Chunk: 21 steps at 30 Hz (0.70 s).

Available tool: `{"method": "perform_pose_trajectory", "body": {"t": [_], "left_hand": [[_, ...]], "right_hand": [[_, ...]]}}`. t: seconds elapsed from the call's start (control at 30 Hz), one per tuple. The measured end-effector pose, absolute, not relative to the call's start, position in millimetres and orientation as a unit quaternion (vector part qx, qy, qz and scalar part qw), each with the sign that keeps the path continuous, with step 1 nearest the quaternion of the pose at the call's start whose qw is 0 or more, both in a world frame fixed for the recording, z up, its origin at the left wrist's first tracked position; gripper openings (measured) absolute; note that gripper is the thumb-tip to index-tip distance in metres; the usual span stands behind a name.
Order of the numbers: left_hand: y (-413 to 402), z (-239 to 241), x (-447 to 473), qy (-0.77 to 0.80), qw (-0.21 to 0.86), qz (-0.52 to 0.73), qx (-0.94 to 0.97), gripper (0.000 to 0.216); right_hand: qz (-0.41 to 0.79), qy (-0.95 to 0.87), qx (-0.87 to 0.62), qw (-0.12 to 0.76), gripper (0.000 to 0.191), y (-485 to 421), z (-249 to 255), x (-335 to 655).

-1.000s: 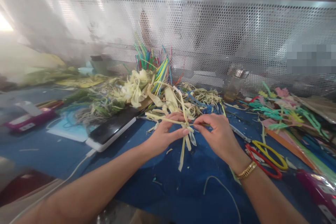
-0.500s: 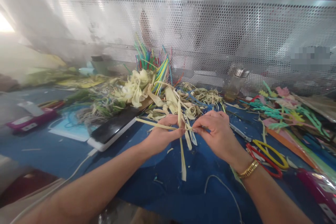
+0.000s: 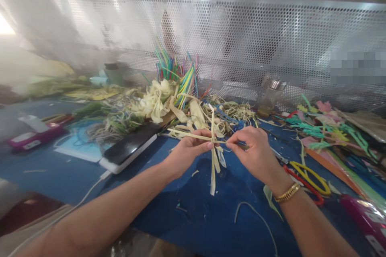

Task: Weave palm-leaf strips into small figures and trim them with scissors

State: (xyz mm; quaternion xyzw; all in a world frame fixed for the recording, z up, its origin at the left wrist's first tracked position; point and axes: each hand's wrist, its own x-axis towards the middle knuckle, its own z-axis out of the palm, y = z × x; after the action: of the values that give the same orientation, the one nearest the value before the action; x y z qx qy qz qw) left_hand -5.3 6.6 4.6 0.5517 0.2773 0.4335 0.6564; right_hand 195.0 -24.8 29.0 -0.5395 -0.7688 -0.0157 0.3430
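Both hands work above the blue table (image 3: 211, 225) on a small bundle of pale yellow leaf strips (image 3: 213, 156). My left hand (image 3: 188, 150) pinches the bundle at its crossing point, with one strip sticking out to the left and others hanging down. My right hand (image 3: 256, 152), with a gold bracelet on the wrist, pinches a thin strand that runs out of the bundle to the right. The two hands are a few centimetres apart.
A heap of pale strips and folded leaf flowers (image 3: 157, 102) lies behind the hands, with coloured straws (image 3: 175, 72) upright beyond. A phone (image 3: 129, 146) lies at left, red and yellow scissors (image 3: 304, 178) at right. A perforated metal screen (image 3: 241, 40) closes the back.
The right hand has drawn away to the right, pulling its thin strand taut. The bundle has shifted slightly in the left hand's pinch, and one strip now stands more upright.
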Motion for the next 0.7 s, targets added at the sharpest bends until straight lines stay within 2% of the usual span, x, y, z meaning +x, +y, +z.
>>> {"method": "perform_pose_trajectory", "body": {"t": [0.1, 0.17, 0.27, 0.43, 0.7], "left_hand": [[9, 3, -6, 0.286, 0.650, 0.433, 0.555, 0.021], [9, 2, -6, 0.284, 0.660, 0.408, 0.563, 0.021], [6, -1, -5, 0.272, 0.684, 0.359, 0.574, 0.021], [1, -2, 0, 0.295, 0.696, 0.341, 0.559, 0.022], [2, 3, -3, 0.315, 0.677, 0.329, 0.578, 0.013]], "right_hand": [[0.016, -0.771, -0.536, 0.343, 0.007, -24, 28, 195], [0.062, -0.762, -0.533, 0.362, 0.013, -24, 26, 194], [0.162, -0.711, -0.544, 0.416, 0.021, -24, 22, 188], [0.308, -0.634, -0.535, 0.467, 0.020, -27, 14, 171], [0.252, -0.613, -0.542, 0.518, 0.019, -29, 10, 162]]}}
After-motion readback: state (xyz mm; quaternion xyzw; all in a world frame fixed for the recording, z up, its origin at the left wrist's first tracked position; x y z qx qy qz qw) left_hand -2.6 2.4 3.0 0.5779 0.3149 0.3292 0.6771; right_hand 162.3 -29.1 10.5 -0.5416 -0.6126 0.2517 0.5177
